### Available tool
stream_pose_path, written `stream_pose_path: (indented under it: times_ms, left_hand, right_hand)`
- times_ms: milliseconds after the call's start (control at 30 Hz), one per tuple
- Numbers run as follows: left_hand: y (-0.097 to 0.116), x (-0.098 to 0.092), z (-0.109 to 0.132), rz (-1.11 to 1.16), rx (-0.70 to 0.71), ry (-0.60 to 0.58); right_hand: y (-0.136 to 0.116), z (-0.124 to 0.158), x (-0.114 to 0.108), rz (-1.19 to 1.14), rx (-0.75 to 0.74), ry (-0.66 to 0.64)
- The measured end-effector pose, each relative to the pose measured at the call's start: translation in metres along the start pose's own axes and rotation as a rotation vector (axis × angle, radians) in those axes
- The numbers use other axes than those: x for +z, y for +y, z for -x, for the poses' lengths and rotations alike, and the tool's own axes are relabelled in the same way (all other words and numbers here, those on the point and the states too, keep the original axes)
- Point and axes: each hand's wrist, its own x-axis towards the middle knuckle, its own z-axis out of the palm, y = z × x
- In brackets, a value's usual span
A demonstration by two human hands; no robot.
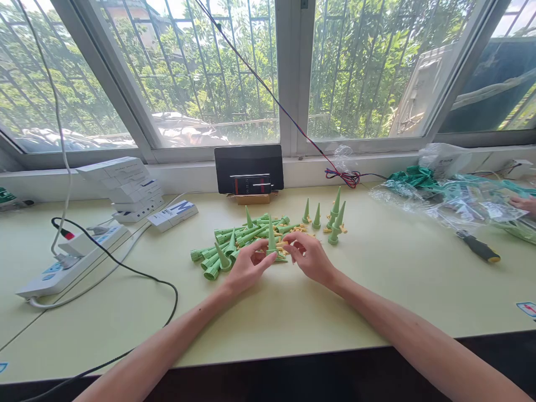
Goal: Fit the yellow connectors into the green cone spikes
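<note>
My left hand (250, 267) is closed on the base of a green cone-shaped spike (271, 237), which points upward just above the table. Close on its right is my right hand (309, 255), fingers bent and tips together; whatever they pinch is too small to make out. Small yellow valve-like pieces (298, 228) lie right behind those fingertips. Beyond and left of my left hand spreads a pile of green spikes (251, 235), most lying flat and some standing. Several more spikes stand upright at the right, among them one with a yellow piece in its side (338, 223).
A black tablet (249, 167) leans at the window sill. On the left are stacked white boxes (125, 184), a power strip (79, 257) and a black cable (138, 272). To the right lie a screwdriver (479, 247), plastic bags (452, 192) and another person's hand (523, 204).
</note>
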Motion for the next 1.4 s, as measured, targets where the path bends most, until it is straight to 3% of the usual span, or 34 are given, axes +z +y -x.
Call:
stream_pose_path:
  times_ms: [500,1400]
  left_hand:
    - [-0.0013,-0.0008,0.0,0.001,0.014,-0.014]
    - [-0.0055,-0.0004,0.0015,-0.061,0.032,-0.057]
  right_hand:
    - [-0.0019,-0.0002,-0.0003,-0.041,0.013,0.0]
    - [0.0048,-0.0012,0.0016,0.105,0.029,-0.051]
